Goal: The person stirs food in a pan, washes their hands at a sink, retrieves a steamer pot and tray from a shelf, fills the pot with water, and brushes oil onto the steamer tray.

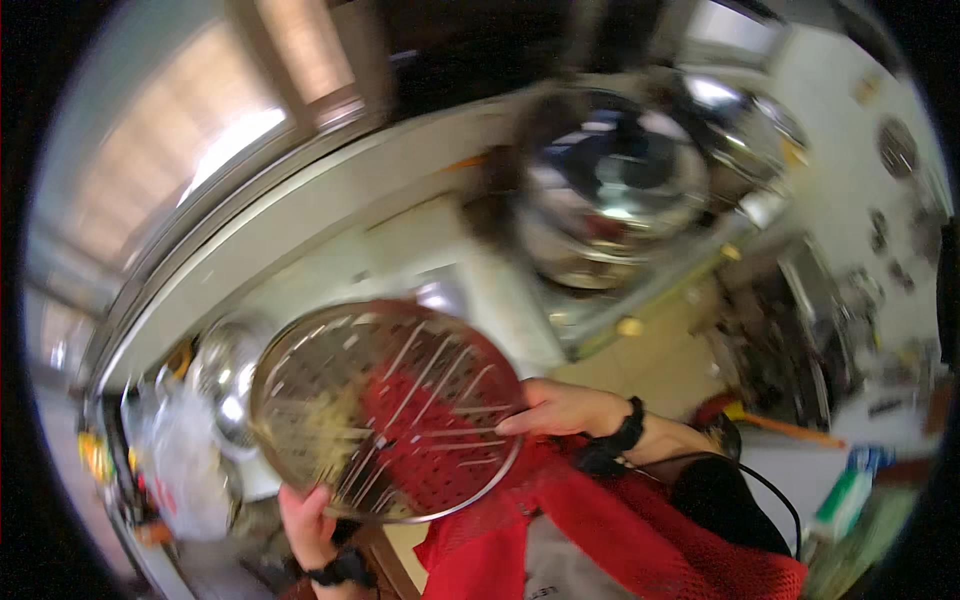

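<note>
A wide, round metal steamer tray (410, 395) with small holes and long raised bars or slots is held up in front of me, tilted. Red and yellowish patches show on its shiny face, perhaps reflections. My left hand (306, 520) is closed on the rim at the lower left, thumb on the upper side. At the right, my right hand (575, 408) grips the rim with its thumb over the edge. The tray hides part of the counter behind it, and the picture is smeared by motion.
A large lidded steel pot (610, 200) stands on the stove at the back, with another shiny pan (725, 125) beyond it. To the left are a metal bowl (222, 385) and a white plastic bag (190, 465). A cluttered rack (770, 340) stands at the right.
</note>
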`<state>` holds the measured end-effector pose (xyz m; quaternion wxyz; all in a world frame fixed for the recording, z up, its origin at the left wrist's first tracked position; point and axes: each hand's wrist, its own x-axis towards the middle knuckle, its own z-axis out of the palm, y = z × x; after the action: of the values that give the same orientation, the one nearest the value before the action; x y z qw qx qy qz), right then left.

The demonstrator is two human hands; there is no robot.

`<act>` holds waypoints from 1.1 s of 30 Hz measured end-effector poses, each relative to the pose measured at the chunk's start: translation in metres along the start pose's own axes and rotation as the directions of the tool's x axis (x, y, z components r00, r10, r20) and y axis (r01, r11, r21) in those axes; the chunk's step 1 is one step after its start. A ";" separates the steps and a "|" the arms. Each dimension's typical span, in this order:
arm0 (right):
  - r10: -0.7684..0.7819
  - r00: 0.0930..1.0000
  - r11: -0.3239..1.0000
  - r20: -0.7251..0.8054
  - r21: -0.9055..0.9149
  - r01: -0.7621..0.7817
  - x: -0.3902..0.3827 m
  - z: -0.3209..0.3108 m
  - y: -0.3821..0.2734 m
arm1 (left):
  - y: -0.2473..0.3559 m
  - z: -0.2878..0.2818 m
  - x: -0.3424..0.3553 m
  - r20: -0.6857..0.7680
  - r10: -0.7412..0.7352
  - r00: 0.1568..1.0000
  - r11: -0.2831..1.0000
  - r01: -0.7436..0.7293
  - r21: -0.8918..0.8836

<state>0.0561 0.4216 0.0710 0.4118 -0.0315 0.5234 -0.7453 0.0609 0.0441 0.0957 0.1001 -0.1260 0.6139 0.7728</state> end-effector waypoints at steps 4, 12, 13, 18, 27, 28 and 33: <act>-0.354 0.921 0.933 -0.163 0.007 0.360 -0.091 -0.049 0.054 | -0.011 0.097 -0.038 0.003 -0.059 0.998 0.967 0.056 0.247; -0.350 0.432 0.503 -0.831 0.223 0.835 -0.371 -0.114 0.131 | -0.094 0.414 -0.094 0.478 -0.027 0.878 0.906 -0.181 0.383; -0.270 0.372 0.501 -0.888 0.200 0.842 -0.398 -0.119 0.150 | -0.103 0.444 -0.094 0.575 -0.067 0.815 0.890 -0.212 0.405; -0.050 -0.021 0.339 -0.999 -0.036 0.940 -0.505 -0.132 0.217 | -0.177 0.555 -0.086 0.632 -0.422 0.650 0.906 0.297 0.300; 0.269 -0.283 0.304 -0.921 -0.198 0.932 -0.597 -0.167 0.271 | -0.285 0.717 -0.071 0.670 -0.604 0.431 0.793 0.405 0.455; 0.301 -0.260 0.307 -0.917 -0.165 0.937 -0.600 -0.175 0.266 | -0.291 0.736 -0.072 0.685 -0.590 0.427 0.805 0.375 0.459; 0.338 -0.309 0.424 -0.889 -0.149 0.893 -0.624 -0.250 0.257 | -0.336 0.807 -0.053 0.724 -0.481 0.494 0.875 0.221 0.431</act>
<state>0.4970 0.9849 -0.0091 -0.4524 0.5316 0.1969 -0.6885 0.1567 0.9056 -0.0246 0.5442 0.1351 0.5609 0.6091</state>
